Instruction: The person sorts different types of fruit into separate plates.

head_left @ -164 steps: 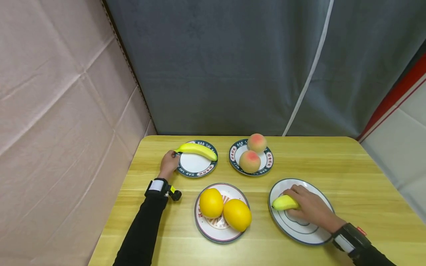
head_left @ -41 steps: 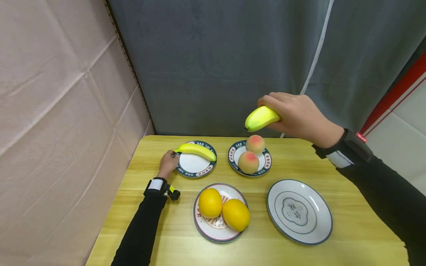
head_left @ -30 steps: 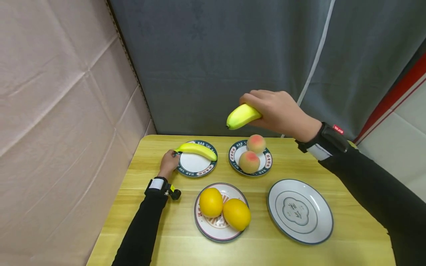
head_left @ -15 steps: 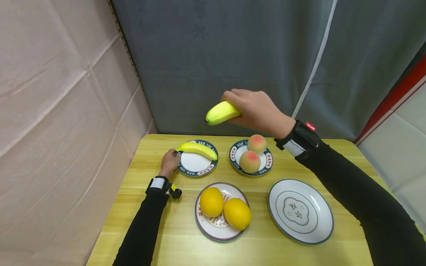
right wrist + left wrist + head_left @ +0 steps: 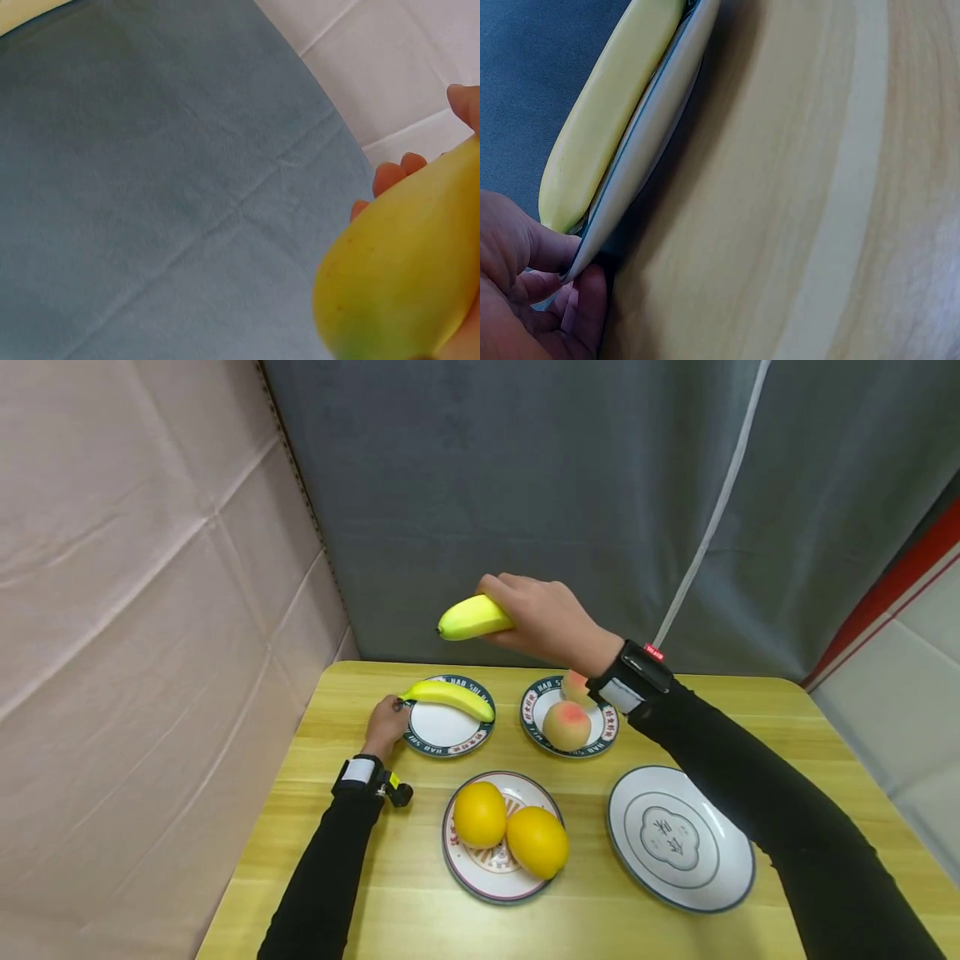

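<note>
My left hand (image 5: pixel 385 727) pinches the left rim of a dark-rimmed plate (image 5: pixel 442 727) at the back left. In the left wrist view the thumb lies over the plate's edge (image 5: pixel 641 142) and fingers are beneath it. A yellow banana (image 5: pixel 450 697) lies across that plate, its stem end by the hand. Raised above the table's back edge, my right hand (image 5: pixel 543 618) grips a second banana (image 5: pixel 474 617), tip pointing left. The right wrist view shows this banana (image 5: pixel 397 270) close up, fingers around its far side. Its other end is hidden in the hand.
Two peaches (image 5: pixel 567 725) sit on another dark-rimmed plate (image 5: pixel 531 727), one partly behind the right wrist. Two yellow lemon-like fruits (image 5: pixel 537 842) lie on a front plate (image 5: pixel 480 887). The right forearm passes over a white plate (image 5: pixel 667 877). A grey curtain (image 5: pixel 487 485) hangs behind.
My right hand lifted its banana off the front-right plate, carried it up, then left past the peaches toward the left plate. My left hand has stayed at the plate's rim.
</note>
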Demonstrator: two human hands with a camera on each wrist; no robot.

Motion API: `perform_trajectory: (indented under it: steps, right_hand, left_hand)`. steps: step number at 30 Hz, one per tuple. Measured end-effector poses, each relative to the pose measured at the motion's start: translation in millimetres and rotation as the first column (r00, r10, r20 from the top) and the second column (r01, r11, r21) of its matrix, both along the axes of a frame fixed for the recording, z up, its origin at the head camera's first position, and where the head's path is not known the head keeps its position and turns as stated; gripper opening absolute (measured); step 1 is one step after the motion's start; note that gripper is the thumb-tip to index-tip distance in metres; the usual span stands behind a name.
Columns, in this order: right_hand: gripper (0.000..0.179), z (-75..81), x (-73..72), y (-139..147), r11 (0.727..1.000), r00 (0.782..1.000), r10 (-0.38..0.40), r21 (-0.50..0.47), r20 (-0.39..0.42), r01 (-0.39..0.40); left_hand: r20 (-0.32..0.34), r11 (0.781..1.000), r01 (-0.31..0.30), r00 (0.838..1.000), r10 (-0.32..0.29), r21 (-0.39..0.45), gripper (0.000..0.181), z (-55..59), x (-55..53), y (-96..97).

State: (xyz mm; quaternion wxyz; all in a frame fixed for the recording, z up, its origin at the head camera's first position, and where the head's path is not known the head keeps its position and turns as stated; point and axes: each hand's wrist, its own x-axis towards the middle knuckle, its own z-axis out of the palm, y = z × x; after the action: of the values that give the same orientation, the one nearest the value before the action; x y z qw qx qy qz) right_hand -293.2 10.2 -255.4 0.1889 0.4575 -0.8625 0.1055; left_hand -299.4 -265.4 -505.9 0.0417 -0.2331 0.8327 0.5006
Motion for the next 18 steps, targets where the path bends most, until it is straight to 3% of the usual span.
perform_trajectory:
  steps: [18]
  right_hand:
    - [0.047, -44.3, -21.2, -39, 0.996, 0.982, -0.08, 0.062, 0.172, 0.071]
  left_hand:
    - [-0.022, 0.998, -0.043, 0.999, 0.044, 0.053, 0.042, 1.2, -2.6, 4.2]
